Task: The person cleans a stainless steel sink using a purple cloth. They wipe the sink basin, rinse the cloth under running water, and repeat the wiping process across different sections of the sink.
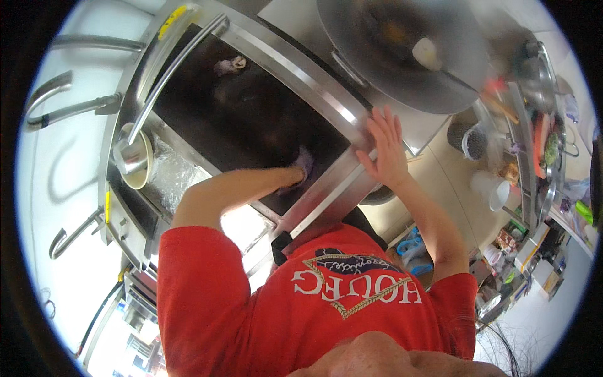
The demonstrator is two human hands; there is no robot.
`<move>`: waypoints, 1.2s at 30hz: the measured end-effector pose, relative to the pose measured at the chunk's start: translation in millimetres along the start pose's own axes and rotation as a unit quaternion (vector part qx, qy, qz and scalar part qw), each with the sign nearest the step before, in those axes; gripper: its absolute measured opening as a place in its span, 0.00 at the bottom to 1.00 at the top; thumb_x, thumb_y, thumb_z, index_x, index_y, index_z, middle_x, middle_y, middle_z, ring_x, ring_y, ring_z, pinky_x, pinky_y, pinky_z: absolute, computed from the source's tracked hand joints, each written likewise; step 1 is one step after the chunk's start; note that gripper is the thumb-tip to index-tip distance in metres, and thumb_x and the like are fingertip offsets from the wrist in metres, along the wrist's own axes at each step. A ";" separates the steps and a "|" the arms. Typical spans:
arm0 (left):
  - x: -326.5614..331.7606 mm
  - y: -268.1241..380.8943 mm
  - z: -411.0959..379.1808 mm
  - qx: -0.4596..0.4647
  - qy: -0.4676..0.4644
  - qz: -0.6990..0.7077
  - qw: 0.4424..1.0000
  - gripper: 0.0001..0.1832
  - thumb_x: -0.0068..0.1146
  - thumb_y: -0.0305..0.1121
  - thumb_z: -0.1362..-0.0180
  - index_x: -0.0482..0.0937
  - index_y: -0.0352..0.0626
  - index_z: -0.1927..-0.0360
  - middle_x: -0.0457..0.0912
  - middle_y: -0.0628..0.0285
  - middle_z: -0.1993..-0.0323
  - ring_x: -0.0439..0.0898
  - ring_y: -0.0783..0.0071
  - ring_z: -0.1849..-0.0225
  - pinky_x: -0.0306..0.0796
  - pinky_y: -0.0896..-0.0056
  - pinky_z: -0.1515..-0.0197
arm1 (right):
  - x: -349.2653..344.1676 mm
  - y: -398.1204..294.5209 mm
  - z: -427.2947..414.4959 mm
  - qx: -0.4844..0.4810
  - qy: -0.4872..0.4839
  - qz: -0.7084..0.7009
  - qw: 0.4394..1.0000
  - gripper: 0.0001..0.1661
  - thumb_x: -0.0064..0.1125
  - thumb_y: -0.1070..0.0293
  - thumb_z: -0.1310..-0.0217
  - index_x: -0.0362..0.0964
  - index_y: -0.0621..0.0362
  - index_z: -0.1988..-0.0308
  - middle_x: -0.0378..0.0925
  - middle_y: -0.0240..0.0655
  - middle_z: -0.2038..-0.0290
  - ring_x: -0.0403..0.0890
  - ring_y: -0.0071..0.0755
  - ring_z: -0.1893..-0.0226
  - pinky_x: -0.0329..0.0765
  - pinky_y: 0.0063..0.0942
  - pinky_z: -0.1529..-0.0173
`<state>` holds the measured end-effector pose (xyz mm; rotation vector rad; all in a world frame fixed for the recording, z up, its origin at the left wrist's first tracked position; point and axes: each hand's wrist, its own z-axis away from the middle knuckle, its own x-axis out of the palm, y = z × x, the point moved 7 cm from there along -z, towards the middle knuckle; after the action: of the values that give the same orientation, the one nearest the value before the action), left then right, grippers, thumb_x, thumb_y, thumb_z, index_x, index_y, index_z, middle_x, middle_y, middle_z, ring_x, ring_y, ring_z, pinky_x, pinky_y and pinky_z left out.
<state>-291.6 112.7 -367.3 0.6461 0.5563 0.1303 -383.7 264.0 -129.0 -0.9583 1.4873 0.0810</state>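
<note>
My left hand (305, 162) reaches down into a dark rectangular basin (254, 113) set in a stainless steel counter. The hand looks purplish and blurred below the wrist, so its fingers and anything in them cannot be made out. My right hand (387, 148) lies palm down with spread fingers on the steel edge (360, 162) at the basin's near right corner, holding nothing. A small pale, ring-like item (239, 62) shows near the basin's far left corner. A long metal spout (176, 77) crosses the basin's left end.
Ahead on the right is a big wok (372, 42) with a ladle (427, 54) in it. At the left are a metal pot (136, 162), crumpled plastic film (172, 174) and wall faucets (80, 108). A white plastic tub (497, 193) and laden shelves (532, 249) stand at right.
</note>
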 end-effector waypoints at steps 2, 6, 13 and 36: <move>6.4 6.2 48.6 0.010 -0.047 -0.031 0.998 0.14 0.38 0.32 0.45 0.73 0.36 0.61 0.77 0.47 0.62 0.76 0.52 0.60 0.68 0.56 0.56 | 1.1 0.3 1.5 0.007 0.001 -0.003 1.000 0.38 0.54 0.55 0.47 0.52 0.61 0.42 0.49 0.48 0.37 0.46 0.56 0.35 0.44 0.55 0.37; -11.8 32.4 119.9 0.035 -0.110 -0.074 0.991 0.14 0.38 0.32 0.45 0.73 0.36 0.61 0.77 0.48 0.62 0.76 0.53 0.60 0.68 0.57 0.56 | 1.1 -3.4 1.0 0.000 -0.011 0.005 1.000 0.38 0.55 0.54 0.48 0.52 0.60 0.43 0.50 0.48 0.37 0.47 0.55 0.35 0.45 0.55 0.37; -42.2 75.8 61.5 0.080 -0.016 -0.023 0.996 0.15 0.40 0.33 0.45 0.73 0.37 0.60 0.77 0.49 0.62 0.76 0.54 0.60 0.68 0.58 0.56 | -0.3 -1.3 1.5 0.006 -0.003 0.001 1.000 0.38 0.55 0.53 0.48 0.53 0.59 0.43 0.50 0.46 0.37 0.47 0.54 0.35 0.46 0.55 0.37; -27.6 10.9 83.1 -0.159 -0.070 -0.099 0.980 0.16 0.44 0.35 0.47 0.75 0.38 0.58 0.78 0.53 0.61 0.77 0.57 0.58 0.69 0.61 0.56 | -0.6 -4.5 4.2 -0.018 0.040 0.033 0.998 0.33 0.53 0.52 0.47 0.58 0.60 0.46 0.54 0.47 0.40 0.50 0.53 0.36 0.50 0.52 0.38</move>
<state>-270.4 69.2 -293.5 0.2832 0.4478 -0.0152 -377.9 263.8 -127.1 -0.9511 1.5971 0.1186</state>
